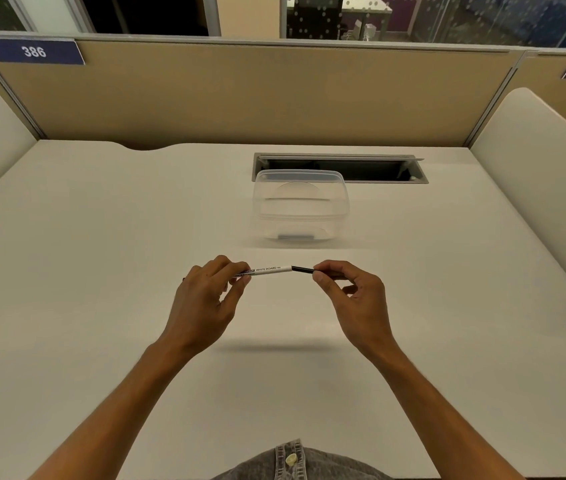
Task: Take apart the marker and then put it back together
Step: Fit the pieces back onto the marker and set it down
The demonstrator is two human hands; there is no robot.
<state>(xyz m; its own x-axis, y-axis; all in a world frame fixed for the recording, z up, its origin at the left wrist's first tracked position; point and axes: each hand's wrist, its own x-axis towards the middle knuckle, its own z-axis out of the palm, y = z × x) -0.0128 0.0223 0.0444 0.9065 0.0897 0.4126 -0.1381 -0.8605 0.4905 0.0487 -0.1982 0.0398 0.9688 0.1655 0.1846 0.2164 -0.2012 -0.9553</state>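
Both bare forearms reach forward over the plain white desk (pixel 101 271), wrists slightly raised so the hands float above the surface, a soft shadow on the desk beneath them. The left hand (pixel 205 299) is turned palm inward, its thumb and forefinger closed on one end of a slim white whiteboard marker with black printed lettering (pixel 269 269), the other fingers loosely curled. The marker lies level in the air between the two hands, running left to right. From its right end a thin black rod-like piece (pixel 303 269) sticks out, and the right hand (pixel 357 299) pinches this piece between thumb and forefinger tips, the remaining fingers tucked under. Whether the black piece is a cap or an inner part, I cannot tell. Beyond the hands, well apart from them, a clear plastic lidded container (pixel 300 206) sits on the desk just in front of a long recessed cable slot with a grey metal frame (pixel 378 169).
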